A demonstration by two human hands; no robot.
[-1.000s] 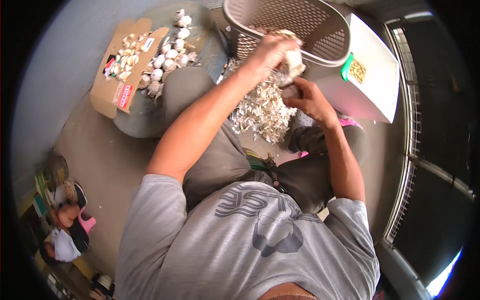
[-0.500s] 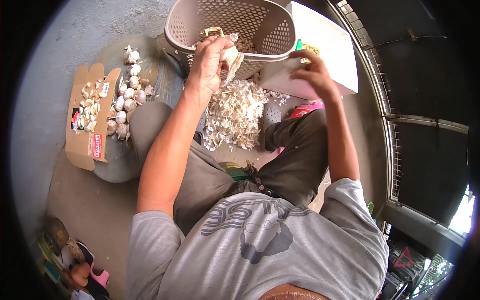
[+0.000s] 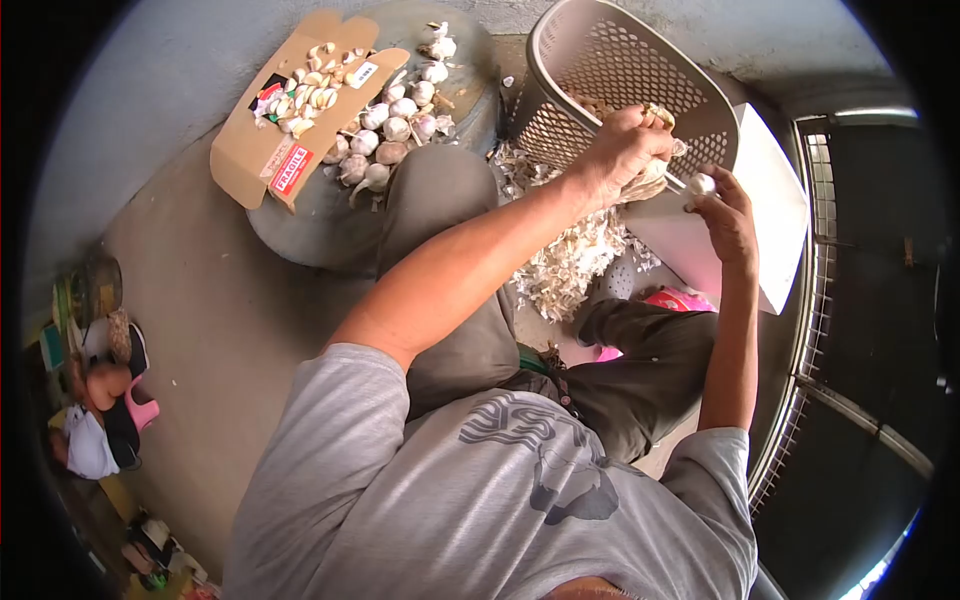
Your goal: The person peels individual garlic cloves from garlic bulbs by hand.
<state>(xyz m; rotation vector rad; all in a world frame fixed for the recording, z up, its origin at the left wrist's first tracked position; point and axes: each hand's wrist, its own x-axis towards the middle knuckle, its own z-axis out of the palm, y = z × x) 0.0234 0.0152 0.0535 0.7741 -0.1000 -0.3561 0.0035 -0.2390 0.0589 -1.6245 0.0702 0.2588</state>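
Observation:
My left hand point(image 3: 622, 160) is closed around dry, papery garlic skin point(image 3: 648, 182), and a brownish stalk end pokes out above the fingers. How much of a bulb is inside that fist is hidden. Just to its right, my right hand point(image 3: 732, 220) pinches a smooth white garlic bulb point(image 3: 702, 185) between thumb and fingers. Both hands are raised beside the near rim of a grey-brown perforated plastic basket point(image 3: 640, 50). Below them, a heap of loose garlic skins point(image 3: 570, 265) covers the floor.
Left of the basket, a round grey surface point(image 3: 310, 235) bears several whole garlic bulbs point(image 3: 395, 128) and a cardboard piece point(image 3: 235, 165) with loose cloves point(image 3: 318, 90). A white box point(image 3: 770, 225) stands at right, near a metal mesh frame point(image 3: 818, 190). Assorted belongings point(image 3: 110, 390) lie far left.
My view has turned, shifting the scene rightward. A white bulb now shows in my right hand, whose fingers looked apart before. My left hand still grips papery garlic skin.

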